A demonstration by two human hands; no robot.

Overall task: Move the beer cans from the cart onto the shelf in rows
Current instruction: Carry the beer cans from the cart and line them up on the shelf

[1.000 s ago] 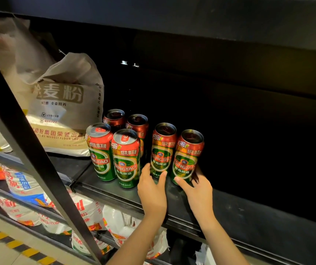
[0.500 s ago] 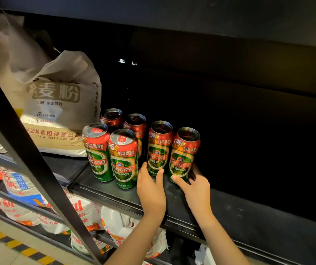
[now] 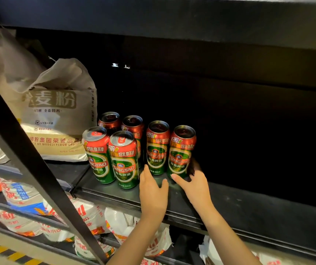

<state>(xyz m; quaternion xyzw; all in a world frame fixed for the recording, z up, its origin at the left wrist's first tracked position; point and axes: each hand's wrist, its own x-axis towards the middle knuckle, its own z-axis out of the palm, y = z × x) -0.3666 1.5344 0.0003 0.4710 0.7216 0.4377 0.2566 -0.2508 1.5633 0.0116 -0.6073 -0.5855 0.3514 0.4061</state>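
- While both hands reach onto the dark shelf [image 3: 229, 199], the left hand [image 3: 153, 192] lies with its fingers straight and together, its fingertips at the foot of the second can from the right [image 3: 157, 148]; whether they press the can or only come just short of it cannot be told.
- The right hand [image 3: 195, 185] cups the base of the rightmost can [image 3: 181, 152]: its thumb stretches across the front of the can's foot, and its fingers curl round the far right side, partly hidden behind the can.
- Each of these two cans stands just beyond and above the hand that tends it, and the two sit close beside each other.
- Both cans stand upright on the shelf, long axis vertical, tops up, green and red labels turned toward the camera.
- To their left stand two more cans in front, the front-left can [image 3: 97, 155] and the front-middle can [image 3: 123, 159], touching or nearly so, with two back cans [image 3: 109, 120] behind them; all are upright.
- A beige flour sack [image 3: 57, 115] rests left of the cans, near the back ones.
- Printed bags [image 3: 19, 207] lie on the lower shelves.
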